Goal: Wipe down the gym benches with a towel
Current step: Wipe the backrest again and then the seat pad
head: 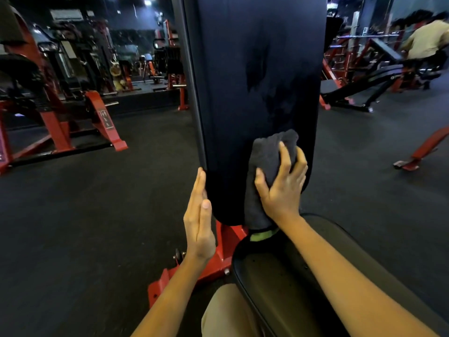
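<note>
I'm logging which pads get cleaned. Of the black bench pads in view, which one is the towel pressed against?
The tall upright back pad straight ahead: the right hand presses the grey towel against its lower end. The seat pad below and the far bench go untouched.

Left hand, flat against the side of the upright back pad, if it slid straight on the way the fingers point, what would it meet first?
Nothing obvious. The left hand points up along the back pad edge; only the dark frame post runs alongside, though depth is uncertain.
</note>
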A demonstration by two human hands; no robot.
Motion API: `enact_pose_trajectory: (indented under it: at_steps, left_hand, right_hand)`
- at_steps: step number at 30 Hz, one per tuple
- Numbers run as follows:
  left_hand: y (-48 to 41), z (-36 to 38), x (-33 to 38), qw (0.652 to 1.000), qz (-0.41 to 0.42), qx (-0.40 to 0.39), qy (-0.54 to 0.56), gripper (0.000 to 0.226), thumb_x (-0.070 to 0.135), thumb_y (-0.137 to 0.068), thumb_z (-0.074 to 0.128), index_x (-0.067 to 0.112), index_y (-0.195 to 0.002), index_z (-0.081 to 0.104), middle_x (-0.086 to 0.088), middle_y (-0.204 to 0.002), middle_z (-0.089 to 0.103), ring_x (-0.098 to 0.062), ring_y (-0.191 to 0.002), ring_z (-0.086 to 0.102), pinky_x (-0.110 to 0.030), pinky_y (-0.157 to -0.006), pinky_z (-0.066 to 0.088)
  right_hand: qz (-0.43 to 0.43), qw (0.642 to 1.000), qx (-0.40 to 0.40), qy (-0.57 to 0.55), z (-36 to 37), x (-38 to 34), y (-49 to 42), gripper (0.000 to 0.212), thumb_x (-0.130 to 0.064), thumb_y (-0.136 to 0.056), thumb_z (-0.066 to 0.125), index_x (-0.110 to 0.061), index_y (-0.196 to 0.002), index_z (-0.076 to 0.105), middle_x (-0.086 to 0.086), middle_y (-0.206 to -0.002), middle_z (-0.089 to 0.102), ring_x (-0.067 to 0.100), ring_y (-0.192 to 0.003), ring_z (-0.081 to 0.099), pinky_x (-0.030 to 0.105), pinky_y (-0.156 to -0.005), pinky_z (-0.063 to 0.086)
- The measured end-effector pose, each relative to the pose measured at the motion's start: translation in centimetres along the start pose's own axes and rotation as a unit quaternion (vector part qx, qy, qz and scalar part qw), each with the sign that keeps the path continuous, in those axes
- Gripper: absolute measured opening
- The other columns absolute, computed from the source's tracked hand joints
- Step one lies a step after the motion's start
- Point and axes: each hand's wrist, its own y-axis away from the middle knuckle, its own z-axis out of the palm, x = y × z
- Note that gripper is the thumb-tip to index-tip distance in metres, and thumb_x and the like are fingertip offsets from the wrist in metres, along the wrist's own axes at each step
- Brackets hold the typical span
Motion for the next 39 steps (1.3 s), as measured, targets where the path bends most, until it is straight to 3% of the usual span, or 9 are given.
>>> enact_pose_trajectory:
  at_steps: [4, 8, 10, 14, 22, 26, 29, 34, 39]
  left_hand:
    - [-0.3, -0.1, 0.0, 0.999, 0.02, 0.002, -0.027, 0.049, 0.037, -0.099, 0.033, 0.014, -0.142, 0.028, -0.006, -0.151, 0.029, -0.016, -0.142, 0.025, -0.032, -0.115, 0.024]
    - [-0.4, 0.5, -0.4, 0.999, 0.002, 0.041, -0.017, 0.069, 0.052, -0.096, 0.038, 0.007, -0.147, 0.023, -0.011, -0.154, 0.027, -0.024, -0.142, 0.026, -0.053, -0.113, 0.024]
    - [-0.7, 0.6, -0.4, 0.998, 0.024, 0.041, -0.042, 0.069, 0.05, -0.097, 0.038, 0.007, -0.147, 0.019, -0.01, -0.155, 0.022, -0.023, -0.144, 0.022, -0.053, -0.114, 0.022]
    - [-2.0, 1.7, 0.2, 0.99, 0.082, 0.019, -0.117, 0.06, 0.043, -0.1, 0.032, 0.005, -0.145, 0.019, -0.01, -0.155, 0.018, -0.018, -0.145, 0.017, -0.029, -0.116, 0.018]
    - [-5.4, 2.4, 0.6, 0.982, 0.125, 0.055, -0.133, 0.061, 0.038, -0.099, 0.035, 0.0, -0.144, 0.017, -0.012, -0.153, 0.018, -0.019, -0.145, 0.016, -0.031, -0.117, 0.017]
    - [-7.0, 2.7, 0.9, 0.977, 0.143, 0.072, -0.138, 0.057, 0.029, -0.098, 0.036, 0.0, -0.143, 0.017, -0.015, -0.153, 0.018, -0.018, -0.145, 0.016, -0.033, -0.117, 0.017]
    - [-7.9, 2.8, 1.3, 0.975, 0.152, 0.079, -0.141, 0.058, 0.034, -0.099, 0.035, 0.001, -0.143, 0.017, -0.02, -0.153, 0.019, -0.022, -0.145, 0.017, -0.037, -0.117, 0.018]
    - [-9.4, 3.1, 2.5, 0.972, 0.162, 0.085, -0.146, 0.056, 0.028, -0.097, 0.037, 0.002, -0.143, 0.018, -0.019, -0.153, 0.02, -0.019, -0.145, 0.017, -0.034, -0.117, 0.017]
    - [-11.3, 3.3, 3.5, 0.97, 0.169, 0.101, -0.143, 0.056, 0.022, -0.095, 0.037, -0.002, -0.144, 0.02, -0.016, -0.153, 0.022, -0.017, -0.144, 0.018, -0.031, -0.116, 0.017]
  right_hand:
    - [0.055, 0.998, 0.033, -0.024, 0.5, -3.8, 0.4, 0.062, -0.048, -0.089, 0.048, -0.022, -0.143, 0.028, 0.013, -0.142, 0.026, 0.037, -0.121, 0.036, 0.055, -0.093, 0.035]
    - [-0.274, 0.961, -0.021, 0.021, 0.7, -3.3, 2.6, 0.064, -0.053, -0.088, 0.051, -0.031, -0.142, 0.027, 0.013, -0.142, 0.03, 0.036, -0.12, 0.039, 0.053, -0.092, 0.039]
    - [-0.296, 0.955, -0.019, 0.005, 0.6, -1.9, 2.2, 0.059, -0.055, -0.09, 0.047, -0.032, -0.141, 0.03, 0.013, -0.141, 0.032, 0.036, -0.118, 0.04, 0.053, -0.09, 0.04]
    - [-0.155, 0.988, 0.004, -0.011, 0.0, 2.2, 0.9, 0.059, -0.047, -0.087, 0.049, -0.031, -0.139, 0.027, 0.014, -0.138, 0.03, 0.035, -0.115, 0.039, 0.049, -0.091, 0.034]
    - [0.207, 0.967, 0.078, -0.13, -1.3, 3.1, -6.8, 0.06, -0.036, -0.084, 0.053, -0.018, -0.141, 0.041, 0.017, -0.145, 0.034, 0.039, -0.123, 0.038, 0.056, -0.099, 0.031]
    - [-0.078, 0.995, 0.033, -0.044, -0.4, 2.0, -3.7, 0.058, -0.047, -0.087, 0.051, -0.028, -0.14, 0.035, 0.017, -0.143, 0.031, 0.038, -0.121, 0.038, 0.048, -0.098, 0.029]
    - [-0.303, 0.953, -0.023, -0.01, -0.3, 5.2, -0.9, 0.052, -0.052, -0.093, 0.043, -0.032, -0.14, 0.032, 0.01, -0.145, 0.027, 0.036, -0.116, 0.041, 0.053, -0.093, 0.037]
    - [0.061, 0.994, 0.039, -0.082, -1.3, 7.2, -4.4, 0.058, -0.042, -0.084, 0.051, -0.021, -0.136, 0.036, 0.022, -0.137, 0.036, 0.037, -0.116, 0.039, 0.054, -0.094, 0.036]
    - [0.132, 0.98, 0.086, -0.12, -1.7, 2.5, -11.5, 0.062, -0.047, -0.085, 0.048, -0.019, -0.14, 0.041, 0.02, -0.14, 0.039, 0.04, -0.119, 0.041, 0.056, -0.094, 0.035]
